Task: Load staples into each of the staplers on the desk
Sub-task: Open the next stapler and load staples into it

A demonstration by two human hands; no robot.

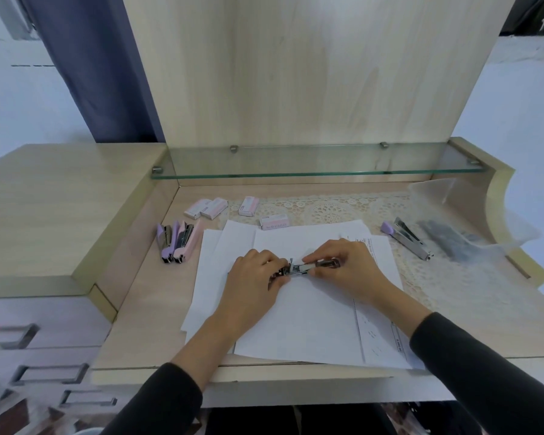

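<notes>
held stapler (308, 265): lies opened on the paper sheets (296, 315) in the middle of the bench (145, 309), its metal channel showing between the two hands
left hand (255, 271): fingers curled round the stapler's left end, clamped on it
right hand (347, 265): fingertips pinch the stapler's right end; whether a staple strip sits in the pinch, I cannot tell
jam risk: a strip set in crooked or upside down would likely bind when the stapler closes
finger risk: if the channel is spring-loaded, letting go early could nip a fingertip
slip risk: loose sheets may slide under pressure
count risk: purple stapler (163, 243), pink stapler (186, 243) and third stapler (410, 238) show no sign of being filled, so one could be skipped
</notes>
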